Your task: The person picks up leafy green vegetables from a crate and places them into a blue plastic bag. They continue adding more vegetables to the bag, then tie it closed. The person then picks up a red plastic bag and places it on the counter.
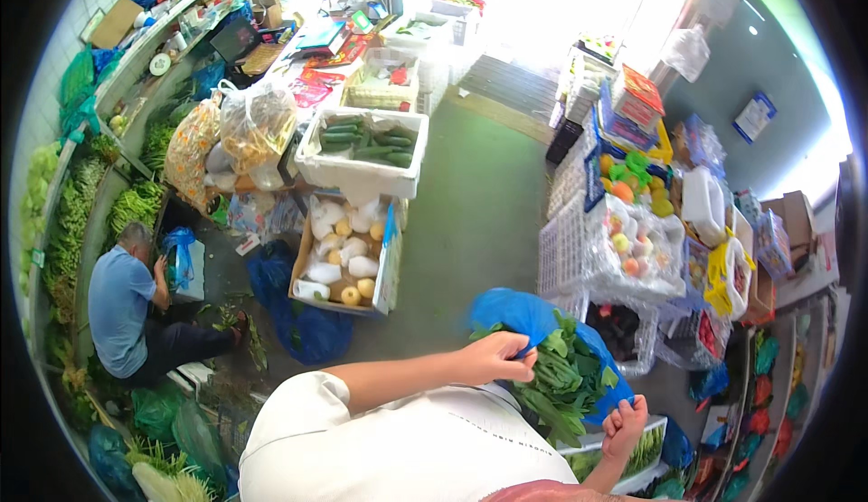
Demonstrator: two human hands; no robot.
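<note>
A blue plastic bag (515, 310) full of leafy green vegetables (565, 375) sits in the lower middle of the view, just in front of the person's chest and above a white crate edge (633, 466). The greens spill out of the bag's open mouth, long leaves and stalks pointing down and to the right.

The left hand (495, 357) is pinched shut on the bag's near rim, fingers curled over the blue plastic where it meets the leaves. Its forearm runs almost level from the white-sleeved shoulder at lower left toward the bag, wrist slightly bent.

The right hand (626, 422) is closed in a fist on the bag's lower right edge, knuckles upward, thumb tucked against the blue plastic. Its forearm rises steeply from the bottom edge, so the 2 hands hold the bag at opposite sides with the greens between them.

Farther out, a cardboard box of pale round fruit in white foam sleeves (348, 262) stands on the green floor (470, 204), and behind it a white foam box of cucumbers (366, 145). To the right are clear bags of fruit on white baskets (624, 249). At left another person in a blue shirt (122, 308) sits beside shelves of greens.
</note>
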